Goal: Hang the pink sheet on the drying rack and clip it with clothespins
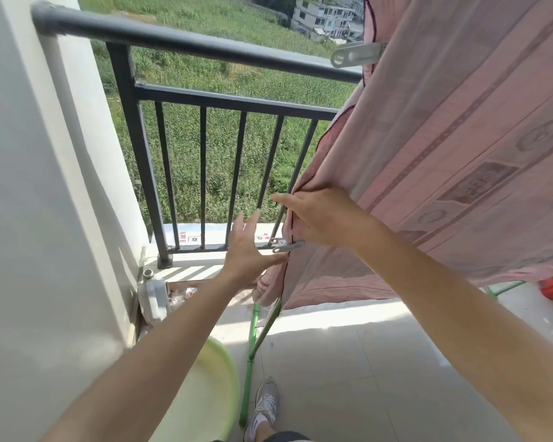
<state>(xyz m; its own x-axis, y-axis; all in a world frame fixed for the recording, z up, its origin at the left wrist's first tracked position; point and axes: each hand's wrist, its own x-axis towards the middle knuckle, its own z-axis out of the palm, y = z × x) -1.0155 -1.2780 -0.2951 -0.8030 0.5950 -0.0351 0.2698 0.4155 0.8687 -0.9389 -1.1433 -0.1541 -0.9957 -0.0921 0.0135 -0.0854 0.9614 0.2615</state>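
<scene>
Counted one pink sheet (444,138), one green drying rack (253,346), two clothespins (an upper clothespin (356,54), a lower clothespin (288,245)) and two hands (left hand (249,250), right hand (323,218)). Also tallied one pale basin (224,378), one white jug (154,298), one dark railing (205,46), one grey shoe (265,406).

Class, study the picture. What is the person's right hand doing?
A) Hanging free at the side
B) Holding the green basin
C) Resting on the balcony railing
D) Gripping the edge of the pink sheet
D: the right hand grips the gathered edge of the pink sheet just above a clothespin, while the left hand is open, fingers spread.
</scene>
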